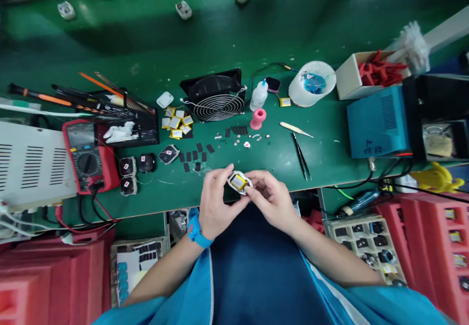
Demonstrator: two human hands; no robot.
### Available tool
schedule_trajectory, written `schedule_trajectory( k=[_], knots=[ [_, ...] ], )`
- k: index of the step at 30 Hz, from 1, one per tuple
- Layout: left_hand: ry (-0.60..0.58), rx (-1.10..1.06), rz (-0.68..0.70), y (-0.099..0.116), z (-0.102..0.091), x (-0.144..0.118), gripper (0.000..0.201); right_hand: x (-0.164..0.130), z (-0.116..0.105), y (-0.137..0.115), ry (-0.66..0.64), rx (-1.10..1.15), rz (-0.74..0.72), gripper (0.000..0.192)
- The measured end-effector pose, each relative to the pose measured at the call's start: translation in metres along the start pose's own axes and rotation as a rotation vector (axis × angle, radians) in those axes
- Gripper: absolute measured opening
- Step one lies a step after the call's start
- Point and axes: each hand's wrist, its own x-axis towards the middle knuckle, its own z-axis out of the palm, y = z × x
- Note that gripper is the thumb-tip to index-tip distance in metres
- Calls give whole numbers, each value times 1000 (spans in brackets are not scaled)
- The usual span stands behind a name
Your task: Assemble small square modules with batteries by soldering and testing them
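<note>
Between both hands, near the table's front edge, sits a small white device housing (230, 177) with a yellow-edged battery (239, 182) inside it. My left hand (220, 200) grips the housing from the left with thumb and fingers. From the right, my right hand (273, 200) closes on it too, its thumb at the battery's lower corner. Black adhesive pads (188, 156) lie in loose rows just left of the hands. Beyond them are a pile of batteries (178, 122) and several tiny parts (247, 144). Black tweezers (302, 156) and a pale-handled tool (296, 129) rest to the right.
A fan (216, 95) stands at the middle, beside a white bottle (259, 95) and a white tub (311, 84). On the left are a red multimeter (88, 156) and tool holder (141, 124); a blue soldering station (379, 122) is on the right. Foam trays (421, 237) flank the table.
</note>
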Motion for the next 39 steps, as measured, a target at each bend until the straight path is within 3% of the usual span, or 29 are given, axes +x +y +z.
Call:
schedule_trajectory(
  k=[2,5,6,8,12,18,23,39],
  knots=[
    [-107,-269,-196,8,-6,-3,78,6,-12,-11,-121,-95,-89,16],
    [-313,-648,-478,18,-17,-3,37,10,-24,-22,-270,-145,-169,17],
    [-353,-716,-549,21,-19,-2,24,9,-26,-24,-259,-122,-153,16],
    [-340,-786,-637,27,-23,-1,17,5,-24,-25,-205,-30,-85,18],
    [-197,-818,-680,38,-25,0,18,-8,-15,-23,-179,174,20,26],
    [-440,-849,-805,48,-31,4,24,-15,-13,-27,-203,330,122,18],
    [-426,-865,-769,47,-31,2,24,-14,-12,-29,-199,382,183,21],
    [-403,-859,-774,48,-27,0,28,-14,-10,-26,-215,415,177,17]
  ],
)
